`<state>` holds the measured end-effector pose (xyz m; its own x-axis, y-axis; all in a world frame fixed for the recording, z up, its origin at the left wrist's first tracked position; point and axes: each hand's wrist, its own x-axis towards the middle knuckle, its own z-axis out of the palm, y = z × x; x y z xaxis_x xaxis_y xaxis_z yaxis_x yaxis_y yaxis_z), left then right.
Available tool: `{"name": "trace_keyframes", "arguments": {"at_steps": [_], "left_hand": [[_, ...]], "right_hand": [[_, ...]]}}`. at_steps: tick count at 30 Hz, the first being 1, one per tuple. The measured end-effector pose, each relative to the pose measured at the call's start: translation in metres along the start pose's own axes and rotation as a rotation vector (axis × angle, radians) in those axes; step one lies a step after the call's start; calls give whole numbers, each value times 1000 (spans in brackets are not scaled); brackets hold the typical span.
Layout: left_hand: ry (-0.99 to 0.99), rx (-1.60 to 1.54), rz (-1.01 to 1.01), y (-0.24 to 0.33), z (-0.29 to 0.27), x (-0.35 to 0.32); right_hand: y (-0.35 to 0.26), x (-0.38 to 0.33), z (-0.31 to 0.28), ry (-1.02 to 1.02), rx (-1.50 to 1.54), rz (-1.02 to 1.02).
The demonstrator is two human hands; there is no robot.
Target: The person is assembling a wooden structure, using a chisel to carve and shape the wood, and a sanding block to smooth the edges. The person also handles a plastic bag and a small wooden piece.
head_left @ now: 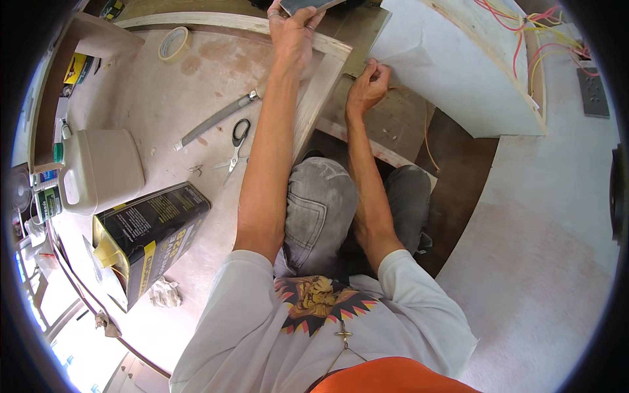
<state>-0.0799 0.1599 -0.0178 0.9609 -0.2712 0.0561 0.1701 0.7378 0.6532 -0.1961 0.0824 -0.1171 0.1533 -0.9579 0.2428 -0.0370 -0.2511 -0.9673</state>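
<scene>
At the top edge, my left hand (293, 31) is closed around a flat dark-grey slab (306, 4), partly cut off by the picture's rim. It is above the corner of a pale wooden frame (333, 49). My right hand (369, 86) is lower and further right, its fingers curled and pinched together beside the edge of a white panel (429, 72). What those fingers hold, if anything, is too small to make out. Beneath the right hand lies a brown board (386, 121), with a thin cord (429, 141) trailing near it.
On the left worktop lie a rasp (219, 120), scissors (237, 147), a masking tape roll (174, 44), a plastic jug (105, 167), a black-and-yellow can (154, 229) and a crumpled wad (165, 293). Loose red and yellow wires (524, 29) and a dark socket plate (592, 93) are at right.
</scene>
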Motion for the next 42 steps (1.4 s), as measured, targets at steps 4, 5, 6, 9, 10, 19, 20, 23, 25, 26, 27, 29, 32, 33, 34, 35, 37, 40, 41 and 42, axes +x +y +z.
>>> {"name": "trace_keyframes", "arguments": {"at_steps": [4,5,6,9,10,19,20,23,25,26,27,29,32,33,34,35,37,40,41,42], "left_hand": [[0,24,-15,1,1,-2],[7,42,-22,2,2,-3],[14,59,-29,2,3,-3],[12,27,-13,3,6,0],[13,30,-11,4,7,2],[12,25,15,2,3,5],[13,29,9,3,5,4],[19,35,4,4,7,3],[18,40,12,5,5,2],[10,40,16,5,6,3],[2,40,20,3,7,3],[0,35,12,1,12,-2],[-26,43,4,4,9,-5],[-44,52,15,8,8,-1],[-42,54,29,10,10,3],[-34,58,33,10,12,1],[-40,45,1,11,5,1],[-40,28,-7,6,2,3],[-54,17,-19,8,1,3],[-52,14,-19,7,3,4]], "right_hand": [[9,8,-13,-84,-120,-109],[12,11,-16,-105,-147,-136],[16,16,-22,-148,-198,-164],[20,32,-39,-242,-302,-257],[20,36,-42,-251,-310,-293],[-20,67,-97,-523,-399,-343],[-29,70,-103,-562,-417,-326],[-47,75,-119,-604,-369,-359],[-48,73,-124,-619,-355,-328],[-48,74,-128,-620,-354,-314],[-42,74,-130,-636,-279,-257],[-20,71,-129,-661,-125,-145],[-20,55,-125,-529,82,70],[-25,48,-123,-430,81,52],[-29,48,-116,-344,78,-43],[-36,45,-112,-255,67,-128],[-66,41,-100,-128,20,-314],[-95,56,-71,5,-11,-527],[-96,58,-65,-5,-9,-476],[-96,59,-62,27,-47,-498]]}}
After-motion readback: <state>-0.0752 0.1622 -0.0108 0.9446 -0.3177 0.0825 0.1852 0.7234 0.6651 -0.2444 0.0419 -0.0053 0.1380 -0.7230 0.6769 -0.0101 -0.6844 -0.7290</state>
